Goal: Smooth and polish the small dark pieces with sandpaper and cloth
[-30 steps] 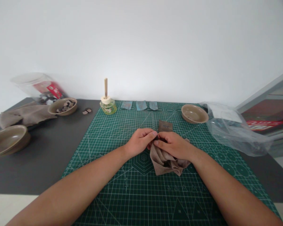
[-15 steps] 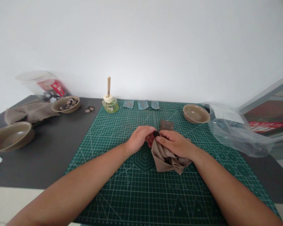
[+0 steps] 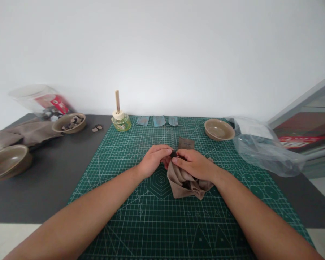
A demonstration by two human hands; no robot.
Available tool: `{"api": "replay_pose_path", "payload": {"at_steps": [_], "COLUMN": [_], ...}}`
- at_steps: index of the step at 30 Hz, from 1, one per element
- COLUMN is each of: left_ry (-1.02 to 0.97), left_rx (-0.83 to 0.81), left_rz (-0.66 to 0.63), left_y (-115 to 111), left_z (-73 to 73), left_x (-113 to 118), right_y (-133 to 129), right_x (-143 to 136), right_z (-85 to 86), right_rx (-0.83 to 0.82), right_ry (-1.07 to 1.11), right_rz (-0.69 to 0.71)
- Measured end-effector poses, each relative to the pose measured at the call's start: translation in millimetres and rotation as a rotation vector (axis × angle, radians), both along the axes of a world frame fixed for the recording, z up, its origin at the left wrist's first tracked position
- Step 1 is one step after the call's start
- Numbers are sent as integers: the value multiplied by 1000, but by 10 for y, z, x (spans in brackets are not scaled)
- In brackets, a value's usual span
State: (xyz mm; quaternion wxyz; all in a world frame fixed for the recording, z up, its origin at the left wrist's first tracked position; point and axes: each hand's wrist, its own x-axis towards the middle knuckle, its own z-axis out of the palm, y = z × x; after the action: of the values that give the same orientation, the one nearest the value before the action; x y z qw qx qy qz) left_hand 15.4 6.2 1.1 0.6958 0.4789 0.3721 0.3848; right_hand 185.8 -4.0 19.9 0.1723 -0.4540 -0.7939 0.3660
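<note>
Over the middle of the green cutting mat point(image 3: 119, 202), a bunched brown cloth point(image 3: 180, 182) hangs in folds beneath my right hand point(image 3: 193, 163), whose fingers are closed on its upper edge. My left hand point(image 3: 155, 159) meets it from the left, thumb and fingers pinched together at a small dark piece point(image 3: 173, 154). That piece sits between the fingertips of both hands, at the cloth's top. A flat brown patch point(image 3: 186, 143) with faint writing lies just behind my right hand.
Behind are three small blue packets point(image 3: 159, 121) and a reed diffuser point(image 3: 121, 121). An olive bowl point(image 3: 219, 130) and clear plastic bag point(image 3: 265, 148) stand right. Left are a bowl of small pieces point(image 3: 70, 123), another bowl point(image 3: 8, 162), brown cloth point(image 3: 29, 133) and a bag point(image 3: 43, 101).
The whole view has shifted slightly, so things appear further left. Both hands keep their hold, and the dark piece shows tilted a little differently between the fingertips.
</note>
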Motion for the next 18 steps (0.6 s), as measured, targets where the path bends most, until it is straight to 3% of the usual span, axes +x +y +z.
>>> {"api": "replay_pose_path", "payload": {"at_steps": [18], "left_ry": [-104], "left_rx": [-69], "left_rz": [37], "left_y": [21], "left_z": [2], "left_x": [-16], "right_y": [3], "right_x": [-11], "right_z": [32], "right_rx": [-20], "right_ry": [-49], "right_rz": [1]}}
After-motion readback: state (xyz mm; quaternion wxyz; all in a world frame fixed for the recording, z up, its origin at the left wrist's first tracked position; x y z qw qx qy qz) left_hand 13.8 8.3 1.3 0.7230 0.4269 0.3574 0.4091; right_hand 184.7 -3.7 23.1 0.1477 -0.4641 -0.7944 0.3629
